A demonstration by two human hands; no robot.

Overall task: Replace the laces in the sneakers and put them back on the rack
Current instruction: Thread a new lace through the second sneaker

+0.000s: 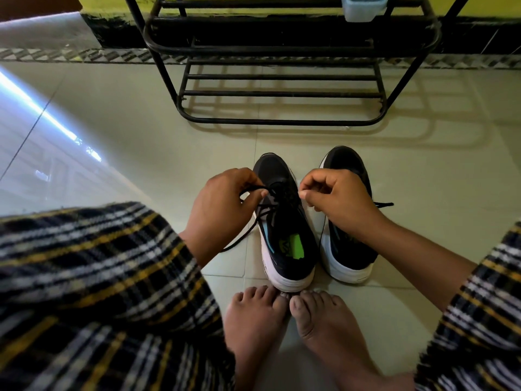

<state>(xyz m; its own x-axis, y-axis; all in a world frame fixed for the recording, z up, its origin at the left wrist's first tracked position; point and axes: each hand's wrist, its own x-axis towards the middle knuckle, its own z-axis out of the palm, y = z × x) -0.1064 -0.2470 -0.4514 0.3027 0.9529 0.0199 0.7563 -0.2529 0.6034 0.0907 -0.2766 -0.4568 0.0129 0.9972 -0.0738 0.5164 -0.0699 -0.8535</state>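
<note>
A person crouching barefoot on a pale tiled floor (pixel 127 142) is working on a pair of black sneakers with white soles, standing side by side with toes pointing away toward a black metal shoe rack (pixel 282 94) at the far side of the scene. The left hand (pixel 222 204) is pinching a black lace (pixel 255 189) between thumb and curled fingers over the left sneaker (pixel 284 230), the lace running taut across the shoe's eyelets while its loose end is trailing down to the floor on the shoe's left. The right hand (pixel 338 198) is curling its fingers tight just right of those eyelets, apparently gripping the other end of the same lace, though the lace itself is hard to make out inside the fist. The right sneaker (pixel 349 249) is sitting partly behind that hand, a short lace tip (pixel 383 204) sticking out to its right. The person's toes (pixel 284 299) are touching the near heel of the left sneaker. A pale blue container (pixel 363 8) is hanging on the rack's upper right.
</note>
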